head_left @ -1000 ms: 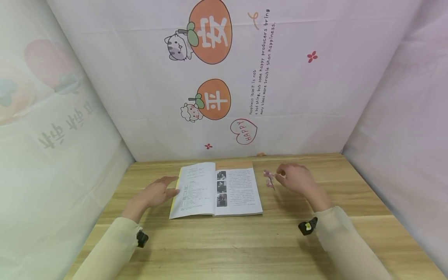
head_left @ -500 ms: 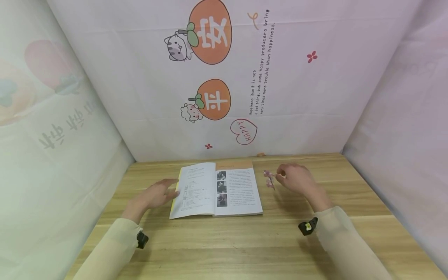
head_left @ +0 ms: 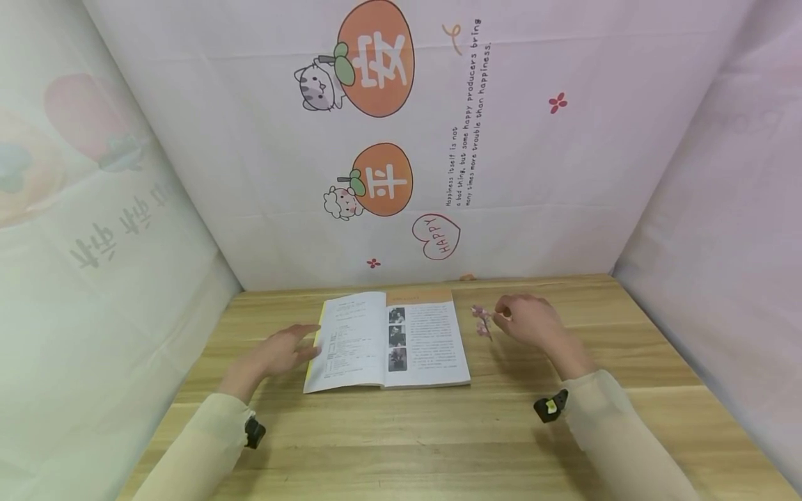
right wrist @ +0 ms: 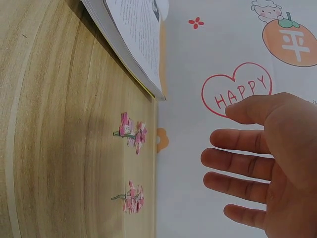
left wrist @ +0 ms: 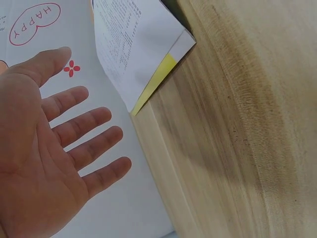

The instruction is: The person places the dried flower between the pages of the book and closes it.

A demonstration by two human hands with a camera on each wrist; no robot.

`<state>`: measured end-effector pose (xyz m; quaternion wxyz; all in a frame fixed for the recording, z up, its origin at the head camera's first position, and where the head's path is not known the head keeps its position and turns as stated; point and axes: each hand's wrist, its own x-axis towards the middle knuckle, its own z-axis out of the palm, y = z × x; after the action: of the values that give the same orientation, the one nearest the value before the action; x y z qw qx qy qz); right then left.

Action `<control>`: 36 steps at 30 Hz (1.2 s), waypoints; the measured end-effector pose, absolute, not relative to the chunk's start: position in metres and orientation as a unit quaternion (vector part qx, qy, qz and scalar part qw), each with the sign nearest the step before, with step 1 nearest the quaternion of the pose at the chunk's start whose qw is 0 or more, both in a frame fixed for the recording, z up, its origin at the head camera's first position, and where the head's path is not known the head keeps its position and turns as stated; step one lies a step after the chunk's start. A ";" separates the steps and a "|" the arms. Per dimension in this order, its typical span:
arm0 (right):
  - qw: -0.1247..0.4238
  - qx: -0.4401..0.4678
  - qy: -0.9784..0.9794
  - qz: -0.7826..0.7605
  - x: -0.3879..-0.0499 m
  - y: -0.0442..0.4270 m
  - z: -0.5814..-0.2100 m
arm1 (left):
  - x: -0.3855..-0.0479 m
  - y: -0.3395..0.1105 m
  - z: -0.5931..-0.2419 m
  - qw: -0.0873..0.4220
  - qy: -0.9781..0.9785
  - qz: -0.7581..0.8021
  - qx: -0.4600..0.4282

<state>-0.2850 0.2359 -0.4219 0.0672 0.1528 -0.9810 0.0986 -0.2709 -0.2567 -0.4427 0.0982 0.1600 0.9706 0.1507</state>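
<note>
An open book [head_left: 429, 344] lies in the middle of the table, text on both pages and small photos on the right one. By its left edge my left hand [head_left: 285, 349] hovers with relaxed, spread fingers, holding nothing; in the left wrist view a gap shows between fingertips and page. Two small pink flower sprigs lie on the table in the right wrist view, one nearer the book [right wrist: 132, 133] and another flower sprig [right wrist: 132, 198] farther off. Only one is visible in the head view, just left of my right hand [head_left: 529, 319]. That hand holds nothing, its fingers extended.
The wooden table [head_left: 401, 445] is bordered by a printed white cloth [head_left: 526, 174] at the back and by cloth on both sides. A black device [head_left: 551, 406] sits on the right wrist, and another black device [head_left: 254, 432] on the left.
My left hand has shifted slightly toward the near side, along the book's left edge. The right hand, the book and the visible flower sprig look unchanged.
</note>
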 end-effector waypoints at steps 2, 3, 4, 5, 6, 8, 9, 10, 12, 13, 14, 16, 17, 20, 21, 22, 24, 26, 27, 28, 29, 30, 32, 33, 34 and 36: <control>0.067 0.154 -0.981 0.098 -0.285 0.236 -0.422 | -0.270 -0.257 -0.443 0.099 0.971 0.149 0.161; 0.067 0.154 -0.981 0.099 -0.284 0.236 -0.422 | -0.270 -0.257 -0.444 0.100 0.970 0.150 0.161; 0.068 0.155 -0.981 0.099 -0.284 0.236 -0.422 | -0.270 -0.257 -0.444 0.101 0.970 0.150 0.160; 0.069 0.155 -0.981 0.099 -0.284 0.236 -0.422 | -0.270 -0.257 -0.445 0.104 0.970 0.151 0.157; 0.068 0.155 -0.981 0.099 -0.284 0.236 -0.422 | -0.269 -0.257 -0.445 0.105 0.970 0.151 0.156; 0.069 0.154 -0.981 0.101 -0.283 0.236 -0.422 | -0.268 -0.257 -0.446 0.107 0.970 0.153 0.157; 0.068 0.153 -0.981 0.102 -0.283 0.236 -0.423 | -0.268 -0.257 -0.446 0.108 0.970 0.154 0.157; 0.068 0.152 -0.981 0.103 -0.283 0.236 -0.423 | -0.268 -0.256 -0.447 0.108 0.969 0.155 0.158; 0.068 0.150 -0.981 0.104 -0.283 0.237 -0.423 | -0.267 -0.256 -0.446 0.106 0.969 0.155 0.161; 0.067 0.150 -0.981 0.105 -0.283 0.237 -0.424 | -0.267 -0.256 -0.447 0.105 0.969 0.154 0.161; 0.067 0.150 -0.981 0.105 -0.283 0.237 -0.424 | -0.267 -0.257 -0.447 0.105 0.969 0.153 0.162; 0.065 0.150 -0.981 0.105 -0.283 0.237 -0.424 | -0.266 -0.258 -0.448 0.107 0.969 0.153 0.161; 0.065 0.150 -0.981 0.106 -0.282 0.237 -0.423 | -0.266 -0.258 -0.448 0.107 0.969 0.153 0.162; 0.062 0.152 -0.981 0.107 -0.282 0.237 -0.423 | -0.266 -0.259 -0.450 0.108 0.969 0.154 0.162; 0.061 0.153 -0.980 0.107 -0.282 0.237 -0.423 | -0.266 -0.259 -0.451 0.107 0.969 0.154 0.163; 0.061 0.153 -0.980 0.108 -0.282 0.237 -0.423 | -0.266 -0.259 -0.451 0.107 0.969 0.155 0.163; 0.061 0.155 -0.980 0.108 -0.282 0.237 -0.424 | -0.265 -0.259 -0.453 0.105 0.969 0.154 0.162; 0.062 0.156 -0.980 0.107 -0.282 0.237 -0.424 | -0.265 -0.259 -0.454 0.104 0.969 0.154 0.162; 0.063 0.156 -0.980 0.106 -0.282 0.237 -0.425 | -0.265 -0.260 -0.454 0.103 0.969 0.154 0.162; 0.064 0.157 -0.980 0.105 -0.283 0.237 -0.425 | -0.265 -0.260 -0.455 0.103 0.969 0.155 0.162; 0.065 0.157 -0.980 0.104 -0.283 0.237 -0.426 | -0.265 -0.260 -0.455 0.102 0.969 0.154 0.162; 0.065 0.157 -0.980 0.103 -0.283 0.237 -0.426 | -0.265 -0.260 -0.456 0.102 0.969 0.155 0.162; 0.067 0.157 -0.980 0.102 -0.284 0.237 -0.426 | -0.264 -0.261 -0.456 0.102 0.969 0.156 0.161; 0.068 0.157 -0.980 0.102 -0.284 0.237 -0.427 | -0.264 -0.261 -0.456 0.102 0.969 0.156 0.160; 0.068 0.157 -0.980 0.102 -0.284 0.237 -0.426 | -0.264 -0.261 -0.457 0.102 0.969 0.156 0.160; 0.069 0.157 -0.980 0.100 -0.284 0.237 -0.426 | -0.264 -0.261 -0.456 0.102 0.969 0.158 0.160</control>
<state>-0.2842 0.2369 -0.4264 0.0693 0.1567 -0.9801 0.1005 -0.2640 -0.2611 -0.4565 0.1022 0.1603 0.9689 0.1584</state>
